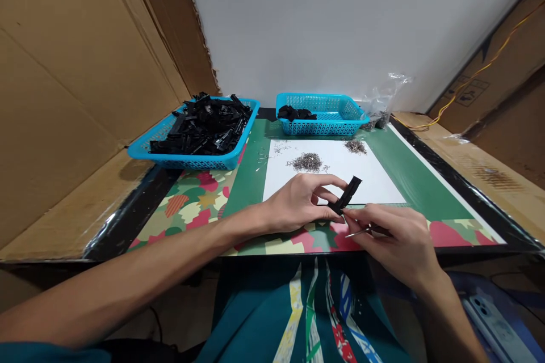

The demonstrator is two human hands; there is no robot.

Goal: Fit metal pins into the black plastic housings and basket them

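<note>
Landmark: white paper [336, 178]. Just nearer me than it, my left hand's [293, 201] fingers grip the black part [349, 194]; my right hand [395, 235], touching fingertips there, grasps the tool [361, 232]. Small metal pieces [307, 163] lie on it.

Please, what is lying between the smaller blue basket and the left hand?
A pile of small metal pieces on the white sheet, as the head view shows.

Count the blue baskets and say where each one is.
2: the fuller basket at the left, heaped with black parts, and the emptier basket at the back, beyond the white sheet.
</note>
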